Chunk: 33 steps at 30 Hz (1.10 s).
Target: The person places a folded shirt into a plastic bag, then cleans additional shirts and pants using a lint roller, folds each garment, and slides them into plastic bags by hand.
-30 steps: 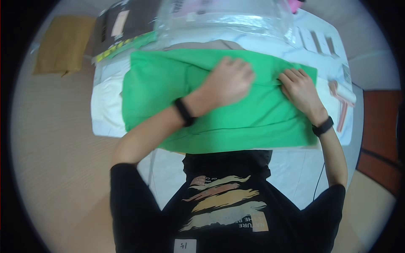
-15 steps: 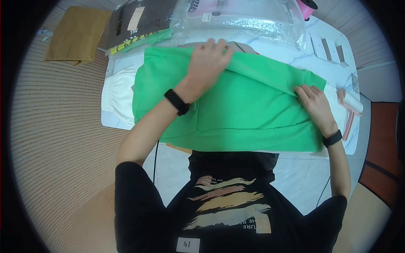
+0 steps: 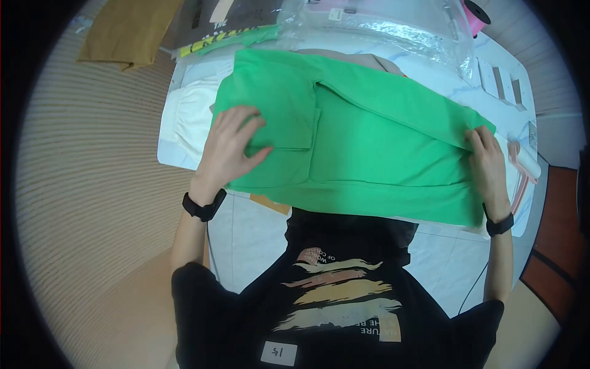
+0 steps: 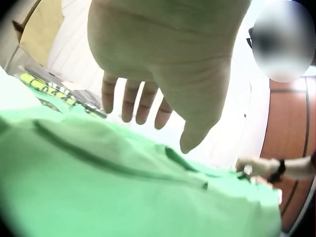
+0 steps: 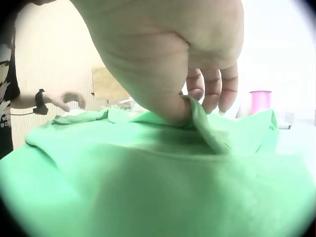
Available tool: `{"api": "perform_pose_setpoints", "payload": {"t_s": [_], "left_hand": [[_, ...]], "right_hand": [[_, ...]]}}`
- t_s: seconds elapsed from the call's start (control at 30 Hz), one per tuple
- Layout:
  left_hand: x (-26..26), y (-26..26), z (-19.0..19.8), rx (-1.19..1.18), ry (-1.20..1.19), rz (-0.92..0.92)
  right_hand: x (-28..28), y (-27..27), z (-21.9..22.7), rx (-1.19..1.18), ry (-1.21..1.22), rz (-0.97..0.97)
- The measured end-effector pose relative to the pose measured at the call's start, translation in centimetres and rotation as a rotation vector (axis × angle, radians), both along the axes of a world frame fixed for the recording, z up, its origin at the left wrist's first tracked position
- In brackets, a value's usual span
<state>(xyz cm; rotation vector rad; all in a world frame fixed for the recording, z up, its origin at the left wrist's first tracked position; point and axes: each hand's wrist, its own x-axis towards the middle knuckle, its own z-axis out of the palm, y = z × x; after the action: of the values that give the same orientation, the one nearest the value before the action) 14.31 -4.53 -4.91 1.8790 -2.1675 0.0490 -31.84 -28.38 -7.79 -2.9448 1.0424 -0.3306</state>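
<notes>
Green fabric (image 3: 381, 141), folded in a wide band, lies across the table with a strip turned down along its upper right part. Over its left end is my left hand (image 3: 230, 144), fingers spread and loosely bent; in the left wrist view the hand (image 4: 168, 64) hangs above the cloth (image 4: 123, 197) holding nothing. At the right end my right hand (image 3: 488, 163) grips the fabric's edge. The right wrist view shows a raised fold of cloth (image 5: 205, 128) pinched between thumb and fingers of the right hand (image 5: 173, 64).
White gathered fabric (image 3: 192, 117) lies at the left under the green cloth. Behind are a dark packaged garment (image 3: 246, 15), clear plastic bags (image 3: 393, 31) and a pink spool (image 3: 475, 18). White slotted pieces (image 3: 496, 83) and a pink-handled roller (image 3: 525, 163) are at the right.
The left hand has moved from the middle of the cloth to its left end, off the upper fold. The right hand has stayed at the right edge. The view has shifted.
</notes>
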Motion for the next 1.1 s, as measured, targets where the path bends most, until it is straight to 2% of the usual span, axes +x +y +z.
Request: {"api": "perform_pose_setpoints", "payload": {"t_s": [0.07, 0.13, 0.2, 0.27, 0.33, 0.4, 0.43, 0.47, 0.5, 0.53, 0.6, 0.63, 0.7, 0.73, 0.8, 0.83, 0.93, 1.0, 1.03, 1.1], "left_hand": [[0.3, 1.1, -1.5, 0.005, -0.042, -0.016], [0.8, 1.1, -2.8, 0.007, -0.088, -0.038], [1.3, 0.7, -3.5, -0.112, -0.238, -0.136], [1.8, 1.0, -2.4, -0.204, -0.164, -0.122], [2.2, 2.0, -0.5, -0.284, -0.090, -0.122], [1.7, 4.8, 1.8, -0.386, 0.033, 0.014], [1.5, 6.1, 1.6, -0.384, 0.031, 0.015], [1.4, 7.4, 1.1, -0.350, -0.037, -0.086], [1.4, 8.3, 0.6, -0.314, -0.105, -0.183], [1.7, 8.7, 0.1, -0.311, -0.109, -0.177], [2.1, 9.4, -0.6, -0.093, -0.087, -0.124], [2.4, 9.5, -1.1, -0.092, -0.092, -0.120], [2.9, 9.1, -1.8, -0.176, 0.267, 0.084], [2.2, 9.2, -1.6, -0.172, 0.266, 0.080], [0.1, 9.1, -1.1, -0.109, 0.829, 0.377], [-0.3, 8.4, -0.7, -0.102, 0.827, 0.369], [-1.5, 6.9, 0.9, -0.196, 0.721, 0.387], [-1.5, 5.5, 1.4, -0.365, 0.194, 0.137], [-1.8, 5.4, 1.5, -0.361, 0.189, 0.122], [-2.3, 5.6, 1.8, -0.275, 0.301, 0.177]], "right_hand": [[0.2, 0.0, 0.6, 0.050, -0.036, 0.019], [0.7, 0.3, 0.8, 0.056, -0.165, -0.076], [0.7, 0.7, 0.3, 0.049, -0.118, -0.086], [-0.3, 0.0, -0.6, 0.036, -0.080, -0.110], [-2.2, -0.9, -1.8, 0.126, -0.077, -0.125], [-2.1, 0.1, 0.5, 0.051, -0.064, -0.152], [-2.3, 0.6, 1.0, -0.027, -0.233, -0.179], [-2.4, 1.0, 1.3, -0.106, -0.402, -0.206], [-2.6, 1.1, 1.3, -0.137, -0.363, -0.188], [-2.9, 0.8, 1.0, -0.133, -0.365, -0.183], [-3.9, 0.1, -0.3, -0.109, -0.047, -0.100], [-4.1, -0.1, -0.7, -0.128, 0.033, -0.099], [-4.4, -0.2, -1.5, -0.092, 0.038, -0.097], [-4.6, -0.1, -1.6, -0.050, 0.050, -0.101], [-4.2, 0.4, -1.1, -0.033, 0.071, -0.123], [-3.7, 0.8, -0.5, -0.020, 0.094, -0.136], [3.5, 5.5, 3.9, 0.069, -0.125, -0.019], [10.2, 9.9, 4.7, 0.236, -0.273, 0.164], [14.1, 12.6, 4.6, 0.326, -0.352, 0.230], [21.0, 17.3, 2.6, 0.358, -0.577, 0.371]]}}
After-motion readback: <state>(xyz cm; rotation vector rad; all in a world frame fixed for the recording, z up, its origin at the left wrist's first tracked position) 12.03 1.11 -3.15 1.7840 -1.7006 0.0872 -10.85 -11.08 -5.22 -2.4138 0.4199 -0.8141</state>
